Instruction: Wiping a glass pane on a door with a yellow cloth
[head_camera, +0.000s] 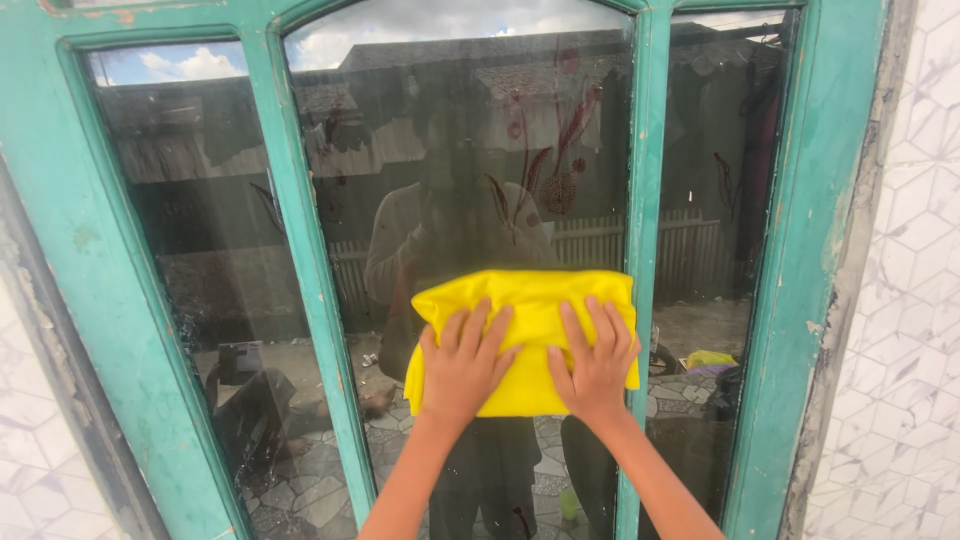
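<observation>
Against the middle glass pane (450, 150) of a green window frame (120, 300), both hands press a folded yellow cloth (525, 300) flat.

Left hand (462, 365): fingers spread, palm down on the lower left part of the cloth. No pinch or grasp, it just pins the fabric to the glass by pressure. Right hand (597, 362): same posture, fingers fanned out, palm on the lower right part. Hands sit just beside each other, thumbs near but apart as far as I can tell.

Cloth sits about mid-height on the pane. Its right edge reaches onto the green upright bar (640, 200) between the middle and right panes. Folded to several layers, so it makes a thick pad; open palms spread the load over it rather than bunching it, my read on why nothing is gripped.

Arms come up from the bottom edge, wrists below the cloth, so the push goes forward and slightly upward into the glass.

Glass is dark and reflective: shows the person's outline, a fence, a building, cloudy sky and paved ground behind. Some reddish leaf-like marks (560, 150) show above the cloth; cannot tell whether they are on the glass or behind it. Frame paint is worn and chipped in spots. White patterned tile wall (915, 300) on the right, similar tile (40, 460) at lower left.
</observation>
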